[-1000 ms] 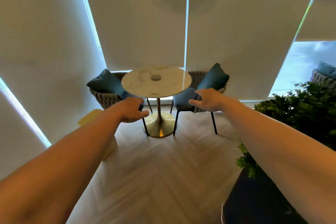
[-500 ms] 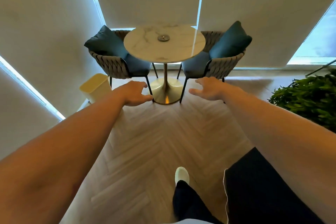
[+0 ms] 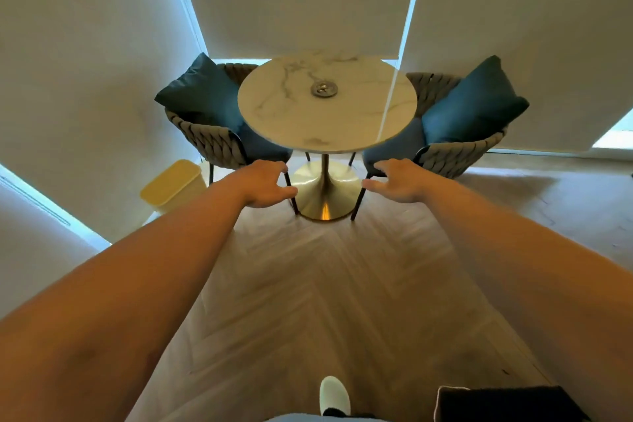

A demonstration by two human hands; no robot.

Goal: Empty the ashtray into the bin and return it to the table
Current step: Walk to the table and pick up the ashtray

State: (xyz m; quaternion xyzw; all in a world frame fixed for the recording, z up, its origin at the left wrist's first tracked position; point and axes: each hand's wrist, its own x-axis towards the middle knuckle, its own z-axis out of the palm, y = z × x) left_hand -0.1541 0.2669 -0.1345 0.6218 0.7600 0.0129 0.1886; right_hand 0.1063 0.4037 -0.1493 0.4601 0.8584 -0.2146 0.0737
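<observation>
A small round metal ashtray (image 3: 324, 89) sits near the middle of a round marble table (image 3: 298, 127) on a gold pedestal. A pale yellow bin (image 3: 171, 187) stands on the floor to the left, by the wall. My left hand (image 3: 265, 183) and my right hand (image 3: 397, 181) are stretched out in front of me, below the table's near edge and well short of the ashtray. Both hands hold nothing, with fingers loosely spread.
Two woven chairs with blue cushions flank the table, the left chair (image 3: 209, 139) and the right chair (image 3: 455, 147). White roller blinds cover the windows behind. The herringbone wood floor (image 3: 308, 284) lies between me and the table. My white shoe (image 3: 334, 394) shows at the bottom.
The table, chairs and bin have grown larger and nearer in view. The plant at the right has left the frame. Both hands stay outstretched and empty.
</observation>
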